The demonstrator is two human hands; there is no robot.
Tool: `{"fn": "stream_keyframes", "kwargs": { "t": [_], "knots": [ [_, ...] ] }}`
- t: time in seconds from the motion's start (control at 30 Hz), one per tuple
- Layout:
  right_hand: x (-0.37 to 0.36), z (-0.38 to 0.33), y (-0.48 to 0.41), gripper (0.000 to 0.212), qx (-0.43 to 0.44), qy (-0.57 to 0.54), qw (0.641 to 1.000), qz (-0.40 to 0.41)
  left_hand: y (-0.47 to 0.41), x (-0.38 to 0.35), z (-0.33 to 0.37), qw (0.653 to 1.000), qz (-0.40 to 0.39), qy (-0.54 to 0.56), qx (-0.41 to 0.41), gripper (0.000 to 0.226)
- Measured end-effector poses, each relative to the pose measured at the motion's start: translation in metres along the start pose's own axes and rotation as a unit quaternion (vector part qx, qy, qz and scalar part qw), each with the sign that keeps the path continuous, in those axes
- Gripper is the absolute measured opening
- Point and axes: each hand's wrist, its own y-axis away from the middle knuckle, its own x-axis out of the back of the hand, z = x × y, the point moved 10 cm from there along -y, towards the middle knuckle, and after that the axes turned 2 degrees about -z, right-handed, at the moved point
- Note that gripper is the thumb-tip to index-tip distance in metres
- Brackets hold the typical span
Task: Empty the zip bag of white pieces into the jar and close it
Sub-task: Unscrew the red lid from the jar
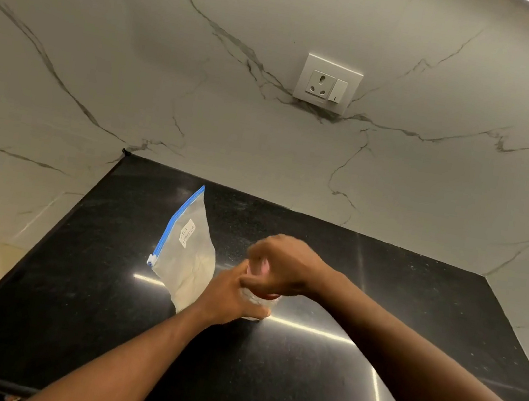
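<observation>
- Head view: a small clear jar [257, 303] is steadied on the counter [294, 395] by the left hand [233, 299], wrapped around its body.
- Its lid [267, 295], reddish and mostly hidden, is gripped from above by the right hand [284, 266], which is blurred.
- The lid step is judged to be in hand; whether opening or closing cannot be told.
- The bag [186, 257], soft translucent plastic with a blue zip, is seen just beside the jar, holding pale contents, so emptying is judged still due.
</observation>
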Motion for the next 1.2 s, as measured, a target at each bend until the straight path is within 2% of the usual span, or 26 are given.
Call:
{"fn": "stream_keyframes", "kwargs": {
  "t": [0.03, 0.1, 0.17, 0.23, 0.33, 0.43, 0.47, 0.53, 0.6, 0.63, 0.7, 0.77, 0.87, 0.97, 1.1, 1.2],
  "knots": [
    [0.004, 0.007, -0.002, 0.059, -0.031, 0.076, 0.997, 0.017, 0.0, 0.002, 0.001, 1.0, 0.007, -0.002, -0.002, 0.074],
    [-0.002, 0.02, -0.003, 0.08, -0.096, 0.195, 0.976, 0.0, 0.0, 0.0, 0.0, 1.0, 0.014, -0.004, 0.003, 0.086],
    [-0.015, 0.023, -0.005, 0.079, -0.114, 0.192, 0.974, -0.028, -0.002, -0.004, -0.001, 1.0, 0.011, -0.025, 0.01, 0.091],
    [-0.02, 0.015, -0.008, 0.07, -0.069, 0.162, 0.983, -0.046, -0.006, -0.005, -0.004, 0.999, 0.007, -0.027, 0.018, 0.096],
    [-0.02, -0.004, -0.001, 0.086, 0.051, 0.172, 0.981, -0.072, -0.005, 0.002, -0.003, 0.998, 0.026, -0.06, 0.016, 0.087],
    [-0.006, -0.01, 0.016, 0.093, 0.11, 0.195, 0.975, 0.007, -0.001, 0.006, 0.002, 0.999, 0.017, -0.032, -0.006, 0.072],
    [0.001, -0.002, 0.022, 0.092, 0.102, 0.173, 0.979, 0.043, 0.0, 0.006, 0.003, 1.0, 0.011, -0.013, -0.009, 0.072],
    [0.015, 0.028, 0.037, 0.086, 0.048, 0.059, 0.99, 0.116, 0.0, 0.007, 0.004, 1.0, 0.017, 0.016, -0.013, 0.078],
    [0.015, 0.068, 0.059, 0.079, -0.031, -0.095, 0.973, 0.206, 0.002, 0.009, 0.004, 0.999, 0.041, 0.03, -0.006, 0.087],
    [0.006, 0.089, 0.072, 0.074, -0.078, -0.167, 0.947, 0.261, 0.002, 0.008, 0.003, 0.998, 0.051, 0.032, -0.001, 0.091],
    [-0.028, 0.123, 0.1, 0.062, -0.173, -0.279, 0.873, 0.362, 0.004, 0.008, 0.002, 0.997, 0.069, 0.033, 0.008, 0.097],
    [-0.069, 0.14, 0.116, 0.048, -0.236, -0.318, 0.823, 0.406, 0.005, 0.01, 0.002, 0.996, 0.088, 0.03, 0.015, 0.099],
    [-0.116, 0.147, 0.116, 0.039, -0.275, -0.306, 0.82, 0.398, 0.008, 0.013, 0.004, 0.994, 0.108, 0.023, 0.022, 0.098],
    [-0.144, 0.151, 0.109, 0.038, -0.31, -0.304, 0.832, 0.347, 0.011, 0.013, 0.008, 0.992, 0.119, 0.033, 0.024, 0.099],
    [-0.16, 0.15, 0.102, 0.041, -0.331, -0.281, 0.859, 0.272, 0.016, 0.009, 0.012, 0.992, 0.115, 0.056, 0.02, 0.116],
    [-0.139, 0.14, 0.109, 0.038, -0.316, -0.275, 0.862, 0.285, 0.03, 0.012, 0.019, 0.992, 0.113, 0.051, 0.028, 0.133]
  ]
}}
